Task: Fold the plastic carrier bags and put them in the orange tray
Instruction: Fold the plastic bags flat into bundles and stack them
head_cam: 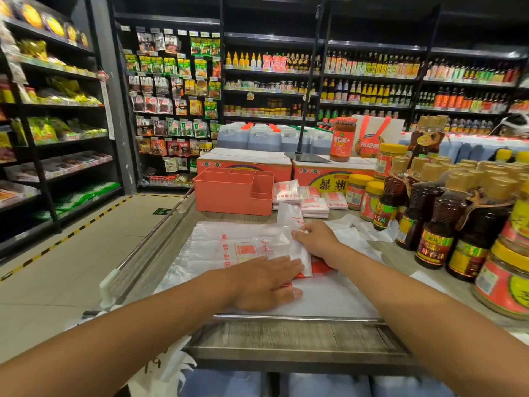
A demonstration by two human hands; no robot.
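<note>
1. What worries me first is the slick film. The carrier bag (229,247) is half folded, and if my left hand (266,282) lifts too soon, the crease could spring open and the layers slide apart.
2. The second risk is on the right, where the sauce bottles (429,222) stand close to my forearm. A wide sweep while turning the fold over could knock one of them.
3. The third risk is the loose flap standing up just beyond my right hand (315,239). It could trap air and leave the packet too puffy to sit neatly in the orange tray (226,196).
4. The left hand lies flat with its fingers straight and presses the folded part down onto the table (398,260). It grips nothing.
5. The right hand has its fingers curled onto the far edge of the fold and appears to pinch the plastic there (the thumb is hidden, so I judge this from the knuckles).
6. The bag lies directly under both hands, with its unfolded length spread away to the left.
7. The tray stands well beyond the hands at the back of the table. A stack of folded bags (312,206) lies just beside it, not in it.
</note>
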